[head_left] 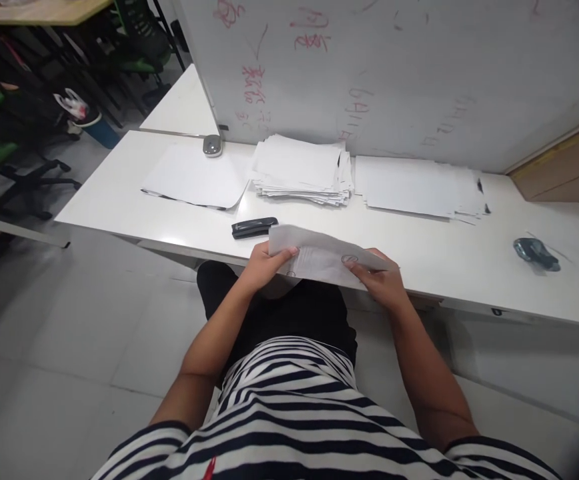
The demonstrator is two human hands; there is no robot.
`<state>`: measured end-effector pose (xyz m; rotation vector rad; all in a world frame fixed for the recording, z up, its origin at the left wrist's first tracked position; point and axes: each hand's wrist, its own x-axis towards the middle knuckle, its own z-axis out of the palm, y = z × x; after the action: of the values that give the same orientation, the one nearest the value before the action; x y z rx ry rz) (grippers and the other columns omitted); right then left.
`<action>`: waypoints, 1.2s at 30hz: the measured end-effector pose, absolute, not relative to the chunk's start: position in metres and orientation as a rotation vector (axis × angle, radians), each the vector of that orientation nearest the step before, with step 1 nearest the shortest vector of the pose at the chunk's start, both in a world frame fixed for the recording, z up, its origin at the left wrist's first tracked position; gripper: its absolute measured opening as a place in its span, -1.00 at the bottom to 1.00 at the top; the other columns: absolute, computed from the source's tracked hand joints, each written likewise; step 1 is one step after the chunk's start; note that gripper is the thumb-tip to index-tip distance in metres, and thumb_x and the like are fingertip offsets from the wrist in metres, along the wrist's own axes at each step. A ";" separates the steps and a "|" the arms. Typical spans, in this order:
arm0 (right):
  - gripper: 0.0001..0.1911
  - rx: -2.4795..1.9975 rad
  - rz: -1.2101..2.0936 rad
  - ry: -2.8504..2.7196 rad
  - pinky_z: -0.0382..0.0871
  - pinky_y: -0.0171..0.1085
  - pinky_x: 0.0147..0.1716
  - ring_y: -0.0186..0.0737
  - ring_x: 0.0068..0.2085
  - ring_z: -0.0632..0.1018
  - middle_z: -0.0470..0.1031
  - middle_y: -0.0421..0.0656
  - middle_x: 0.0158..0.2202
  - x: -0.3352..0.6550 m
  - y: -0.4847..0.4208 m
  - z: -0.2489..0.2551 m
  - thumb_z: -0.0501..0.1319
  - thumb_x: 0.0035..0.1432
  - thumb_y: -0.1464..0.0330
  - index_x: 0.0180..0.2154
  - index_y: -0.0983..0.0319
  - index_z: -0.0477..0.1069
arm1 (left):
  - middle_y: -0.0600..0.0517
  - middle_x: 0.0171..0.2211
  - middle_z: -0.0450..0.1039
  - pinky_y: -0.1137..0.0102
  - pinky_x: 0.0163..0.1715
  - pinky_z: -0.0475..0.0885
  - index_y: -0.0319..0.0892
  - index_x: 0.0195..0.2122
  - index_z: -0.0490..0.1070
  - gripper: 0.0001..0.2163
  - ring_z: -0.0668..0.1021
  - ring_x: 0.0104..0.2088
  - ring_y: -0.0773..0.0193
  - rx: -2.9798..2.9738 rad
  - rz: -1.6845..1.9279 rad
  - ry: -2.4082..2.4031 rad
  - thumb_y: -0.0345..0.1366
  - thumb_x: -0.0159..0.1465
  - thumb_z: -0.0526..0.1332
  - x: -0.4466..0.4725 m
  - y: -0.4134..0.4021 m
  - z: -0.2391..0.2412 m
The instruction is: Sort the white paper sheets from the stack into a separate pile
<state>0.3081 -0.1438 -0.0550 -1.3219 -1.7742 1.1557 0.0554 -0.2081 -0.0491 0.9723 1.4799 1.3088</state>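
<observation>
Between my two hands are sheets of paper point(319, 257) with faint print and a circled mark, held over the desk's front edge. My left hand point(265, 265) grips the left end, its thumb lying on top. At the right end my right hand point(382, 277) is closed the same way, thumb by the circled mark. The fingers under the paper are hidden, and I cannot tell how many sheets there are. Just beyond my left hand a black stapler point(254, 227) rests on the desk.
On the white desk point(104, 193) are a thick paper stack point(299, 167), a spread paper pile point(409, 187) and flat sheets point(194, 177). A small grey device point(212, 145) sits behind those sheets. A dark glossy object point(536, 254) lies rightward. A whiteboard point(394, 73) stands behind.
</observation>
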 end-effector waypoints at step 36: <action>-0.54 -1.477 1.546 -1.571 0.47 -0.20 -0.33 -0.05 -0.25 0.60 0.61 -0.04 -0.24 0.260 -0.114 -0.074 0.34 -0.04 0.06 -0.24 0.31 0.51 | 0.00 -0.20 0.45 0.28 -0.23 0.33 -0.07 -0.14 0.39 -0.64 0.45 -0.19 0.14 1.930 0.668 2.012 0.03 0.16 0.26 -0.033 -0.182 -0.058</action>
<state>0.2604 -0.1144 -0.0741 -1.4767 -1.5705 1.5458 -0.0334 -0.1822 -0.0579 1.9304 2.0124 0.6677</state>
